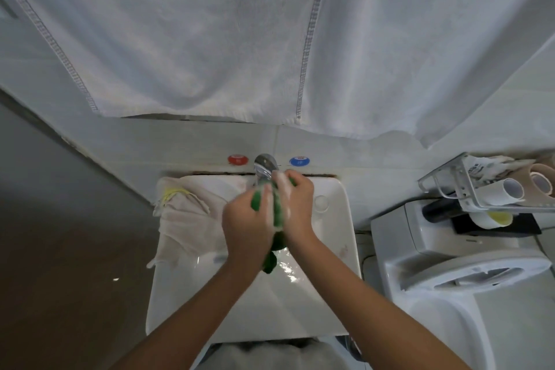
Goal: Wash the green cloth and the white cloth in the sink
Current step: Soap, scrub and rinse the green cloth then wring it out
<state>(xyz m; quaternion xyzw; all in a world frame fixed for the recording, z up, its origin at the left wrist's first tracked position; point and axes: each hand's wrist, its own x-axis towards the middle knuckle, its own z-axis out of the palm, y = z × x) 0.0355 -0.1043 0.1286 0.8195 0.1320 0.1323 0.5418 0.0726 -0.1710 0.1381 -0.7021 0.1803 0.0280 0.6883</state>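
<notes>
Over the sink, just under the tap, both hands are wrapped around the green cloth: the left hand grips one side and the right hand grips the other, suds on the fingers, a green tail hanging into the basin. It looks like the scrubbing stage for the green one; rinsing and wringing would seem next. The white cloth waits, draped over the sink's left rim, not yet washed by the look of it. A big towel hangs low above the tap, a wire rack and a toilet crowd the right.
</notes>
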